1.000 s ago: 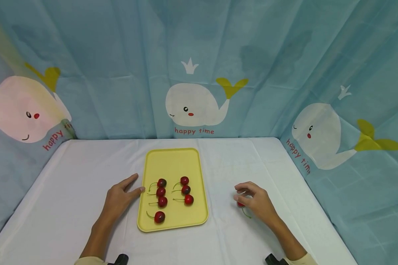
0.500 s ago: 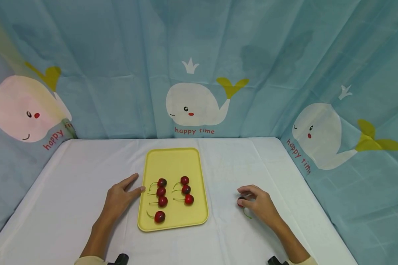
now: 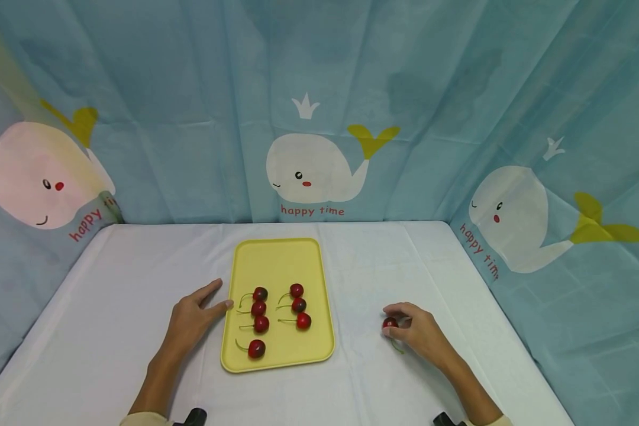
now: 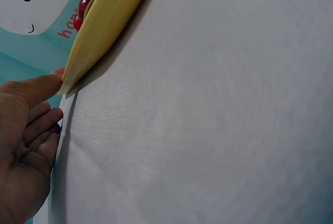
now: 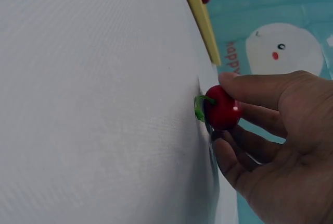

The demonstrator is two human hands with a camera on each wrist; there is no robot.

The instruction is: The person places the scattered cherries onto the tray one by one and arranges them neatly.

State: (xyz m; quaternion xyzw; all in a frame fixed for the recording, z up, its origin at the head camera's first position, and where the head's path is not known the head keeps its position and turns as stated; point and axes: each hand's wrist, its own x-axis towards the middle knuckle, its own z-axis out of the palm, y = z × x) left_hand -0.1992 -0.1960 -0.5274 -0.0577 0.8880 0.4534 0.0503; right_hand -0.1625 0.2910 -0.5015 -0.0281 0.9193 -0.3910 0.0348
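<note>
On the white table lies a yellow tray with cherries in two columns: several in the left column and three in the right column. My left hand has its thumb tip on the tray's left rim, index finger extended. Seen from the left wrist, the thumb meets the corner of the tray wall. Right of the tray, my right hand holds a single cherry between thumb and fingers, low at the tabletop. Its curved green stem points toward the cloth in the right wrist view.
White cloth covers the table. A blue curtain with printed whales stands along the back and both sides. Black wrist straps show near the sleeves at the bottom edge.
My right hand has shifted slightly right and nearer to me, its fingers now around the cherry, which shows more fully. The left hand and tray have stayed still.
</note>
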